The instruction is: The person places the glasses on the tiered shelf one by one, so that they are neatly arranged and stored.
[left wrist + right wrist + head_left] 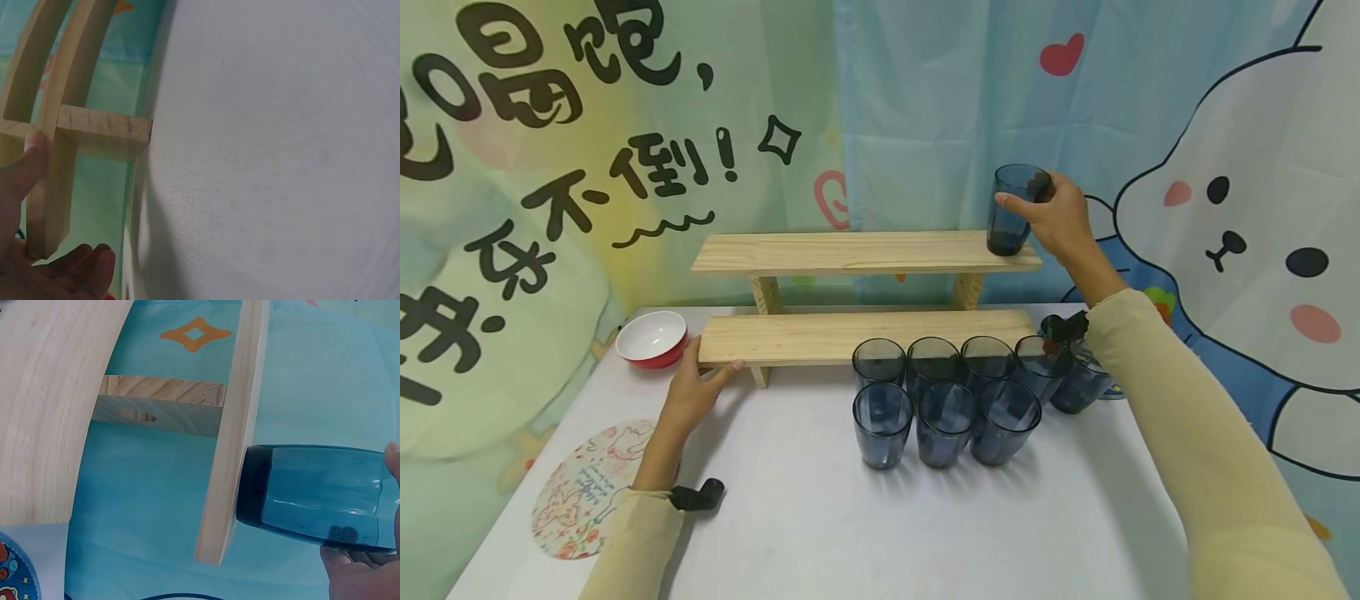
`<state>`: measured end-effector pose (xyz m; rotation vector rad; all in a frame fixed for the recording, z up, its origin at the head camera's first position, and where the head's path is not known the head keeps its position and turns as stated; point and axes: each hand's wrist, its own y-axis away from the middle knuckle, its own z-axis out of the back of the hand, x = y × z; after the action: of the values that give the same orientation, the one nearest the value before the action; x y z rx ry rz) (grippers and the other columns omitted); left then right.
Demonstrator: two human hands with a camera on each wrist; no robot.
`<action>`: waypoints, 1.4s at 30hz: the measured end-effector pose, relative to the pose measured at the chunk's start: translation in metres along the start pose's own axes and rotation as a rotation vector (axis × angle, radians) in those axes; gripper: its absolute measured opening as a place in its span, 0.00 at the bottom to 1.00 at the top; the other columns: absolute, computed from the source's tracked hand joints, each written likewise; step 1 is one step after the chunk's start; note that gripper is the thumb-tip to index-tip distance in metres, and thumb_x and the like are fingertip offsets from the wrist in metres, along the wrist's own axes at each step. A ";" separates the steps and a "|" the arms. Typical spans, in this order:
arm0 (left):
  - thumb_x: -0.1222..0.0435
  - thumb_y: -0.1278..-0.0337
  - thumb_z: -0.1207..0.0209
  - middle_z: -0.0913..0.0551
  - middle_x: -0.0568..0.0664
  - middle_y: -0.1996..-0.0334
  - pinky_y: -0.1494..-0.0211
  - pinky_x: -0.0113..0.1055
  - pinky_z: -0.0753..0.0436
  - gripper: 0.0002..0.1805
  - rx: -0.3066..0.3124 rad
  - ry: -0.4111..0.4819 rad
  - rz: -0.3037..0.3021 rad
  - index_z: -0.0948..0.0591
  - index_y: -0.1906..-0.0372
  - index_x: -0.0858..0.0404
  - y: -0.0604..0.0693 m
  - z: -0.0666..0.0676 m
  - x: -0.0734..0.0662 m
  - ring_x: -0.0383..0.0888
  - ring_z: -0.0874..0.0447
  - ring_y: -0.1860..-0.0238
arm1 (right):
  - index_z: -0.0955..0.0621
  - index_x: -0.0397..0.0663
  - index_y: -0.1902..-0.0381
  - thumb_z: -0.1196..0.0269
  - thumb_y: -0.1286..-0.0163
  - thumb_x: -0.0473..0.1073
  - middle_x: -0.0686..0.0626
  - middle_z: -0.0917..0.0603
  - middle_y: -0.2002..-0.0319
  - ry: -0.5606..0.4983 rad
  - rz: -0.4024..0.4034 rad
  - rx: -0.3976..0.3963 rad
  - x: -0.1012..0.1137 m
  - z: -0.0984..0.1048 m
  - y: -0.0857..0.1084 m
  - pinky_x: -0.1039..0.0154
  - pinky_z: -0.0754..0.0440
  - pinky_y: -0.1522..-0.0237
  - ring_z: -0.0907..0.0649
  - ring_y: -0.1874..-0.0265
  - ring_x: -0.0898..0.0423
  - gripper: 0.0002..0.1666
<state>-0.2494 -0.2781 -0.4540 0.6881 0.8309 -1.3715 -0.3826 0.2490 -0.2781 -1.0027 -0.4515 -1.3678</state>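
Observation:
My right hand (1060, 218) grips a blue drinking glass (1006, 223) near its rim, thumb in front. The glass is upright at the right end of the upper board of a two-tier wooden shelf (850, 253); in the right wrist view its base touches that board. My left hand (694, 390) holds the left end of the lower board (790, 335), its thumb (32, 156) against the front edge. Several more blue glasses (882, 429) stand upright in rows on the table before the shelf's right half. My right forearm partly covers those at the far right.
A red bowl with a white inside (653, 335) sits left of the shelf. Nearer lies a round patterned mat (580, 500), partly under my left arm. Another blue patterned item (19, 569) shows at the right end of the shelf. A printed curtain (917, 108) hangs behind.

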 end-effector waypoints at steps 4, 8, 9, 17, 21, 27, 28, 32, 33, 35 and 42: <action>0.52 0.27 0.35 0.38 0.69 0.22 0.19 0.63 0.39 0.51 0.002 -0.010 0.001 0.51 0.16 0.67 0.001 -0.001 -0.001 0.67 0.37 0.23 | 0.27 0.47 0.49 0.31 0.32 0.69 0.54 0.29 0.59 0.012 -0.013 -0.001 -0.001 0.001 0.002 0.55 0.32 0.54 0.30 0.60 0.56 0.35; 0.53 0.27 0.35 0.37 0.70 0.23 0.20 0.63 0.39 0.50 -0.008 -0.018 -0.012 0.50 0.17 0.68 0.002 0.000 -0.002 0.68 0.36 0.23 | 0.28 0.44 0.40 0.33 0.32 0.71 0.53 0.27 0.53 0.012 -0.033 0.021 0.001 0.002 0.002 0.51 0.29 0.47 0.28 0.54 0.54 0.41; 0.53 0.27 0.35 0.37 0.71 0.23 0.20 0.63 0.39 0.49 -0.011 -0.018 -0.015 0.50 0.17 0.68 0.003 0.000 -0.002 0.68 0.35 0.24 | 0.29 0.44 0.35 0.34 0.31 0.71 0.50 0.26 0.49 0.007 -0.041 0.031 0.002 0.002 0.002 0.50 0.28 0.43 0.27 0.50 0.52 0.44; 0.51 0.28 0.34 0.37 0.70 0.23 0.21 0.65 0.39 0.50 -0.004 -0.034 -0.009 0.49 0.17 0.67 0.004 0.006 -0.005 0.68 0.36 0.23 | 0.64 0.53 0.13 0.34 0.33 0.73 0.51 0.56 0.13 -0.029 -0.087 0.036 0.016 0.004 0.008 0.48 0.47 0.15 0.52 0.14 0.52 0.71; 0.52 0.28 0.34 0.37 0.71 0.23 0.21 0.65 0.39 0.49 -0.010 -0.042 -0.018 0.48 0.17 0.68 0.004 0.009 -0.005 0.69 0.37 0.23 | 0.59 0.53 0.13 0.34 0.31 0.71 0.51 0.52 0.13 -0.018 -0.008 -0.038 0.029 0.008 0.023 0.53 0.46 0.16 0.48 0.15 0.55 0.67; 0.54 0.28 0.34 0.36 0.71 0.24 0.21 0.64 0.39 0.48 -0.013 -0.042 -0.020 0.47 0.18 0.69 0.004 0.006 -0.003 0.69 0.36 0.24 | 0.43 0.50 0.16 0.36 0.24 0.60 0.44 0.34 0.20 -0.065 0.122 -0.120 0.033 0.019 0.075 0.62 0.35 0.21 0.32 0.22 0.51 0.50; 0.54 0.28 0.34 0.36 0.71 0.24 0.21 0.64 0.39 0.48 -0.013 -0.041 -0.021 0.47 0.18 0.69 0.004 0.006 -0.003 0.69 0.36 0.24 | 0.41 0.49 0.16 0.36 0.23 0.60 0.44 0.32 0.21 -0.063 0.136 -0.116 0.032 0.020 0.086 0.62 0.34 0.21 0.30 0.23 0.49 0.48; 0.54 0.28 0.34 0.36 0.71 0.24 0.21 0.64 0.39 0.47 -0.015 -0.041 -0.019 0.46 0.18 0.69 0.004 0.004 -0.003 0.69 0.36 0.23 | 0.37 0.48 0.18 0.35 0.22 0.56 0.41 0.28 0.24 -0.062 0.154 -0.050 0.019 0.023 0.136 0.57 0.32 0.21 0.28 0.24 0.45 0.43; 0.54 0.28 0.34 0.36 0.71 0.24 0.20 0.64 0.39 0.47 -0.014 -0.040 -0.019 0.46 0.18 0.69 0.004 0.004 -0.003 0.69 0.37 0.23 | 0.36 0.48 0.18 0.35 0.22 0.55 0.41 0.27 0.24 -0.054 0.152 -0.038 0.014 0.023 0.149 0.56 0.32 0.21 0.27 0.25 0.44 0.43; 0.54 0.28 0.34 0.36 0.70 0.23 0.20 0.64 0.40 0.47 -0.010 -0.043 -0.015 0.46 0.18 0.69 0.004 0.004 -0.004 0.69 0.37 0.23 | 0.35 0.48 0.19 0.34 0.23 0.54 0.41 0.26 0.26 -0.038 0.147 -0.021 0.003 0.021 0.174 0.57 0.31 0.22 0.27 0.25 0.43 0.42; 0.51 0.28 0.34 0.37 0.71 0.23 0.22 0.65 0.37 0.50 0.009 -0.051 -0.003 0.49 0.17 0.68 0.004 0.005 -0.006 0.70 0.38 0.23 | 0.32 0.50 0.20 0.30 0.25 0.50 0.43 0.24 0.28 0.009 0.120 0.033 -0.029 0.002 0.247 0.64 0.27 0.27 0.24 0.28 0.41 0.41</action>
<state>-0.2449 -0.2789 -0.4468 0.6563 0.7857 -1.3905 -0.1554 0.2417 -0.3795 -0.9809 -0.4004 -1.2534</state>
